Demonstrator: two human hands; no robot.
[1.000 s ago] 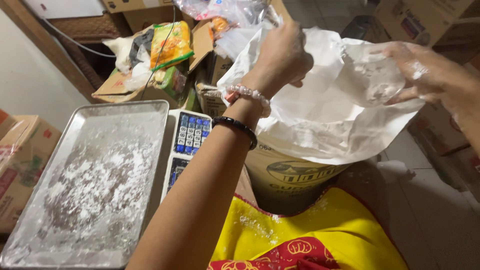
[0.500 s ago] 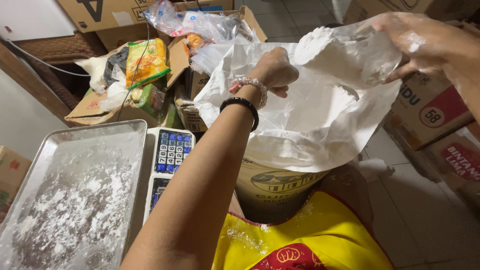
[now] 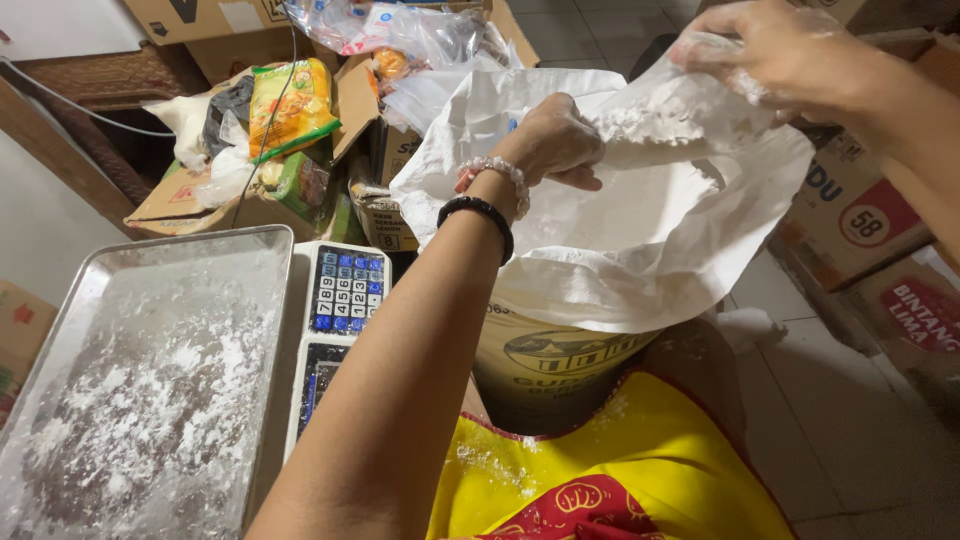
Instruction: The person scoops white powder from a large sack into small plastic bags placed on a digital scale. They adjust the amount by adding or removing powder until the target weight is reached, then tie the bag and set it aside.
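While both hands' fingers pinch the white sack's (image 3: 640, 230) rim, left hand (image 3: 555, 140) and right hand (image 3: 790, 50), its contents stay hidden.

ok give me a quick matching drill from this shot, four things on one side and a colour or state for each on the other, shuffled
Things:
1. metal tray
2. white sack liner
3. left wrist bracelet
4. apron

Colour or state:
A. yellow with red pattern
B. dusted with white powder
C. black
D. gripped by left hand and right hand

Pairs: 1-B, 2-D, 3-C, 4-A
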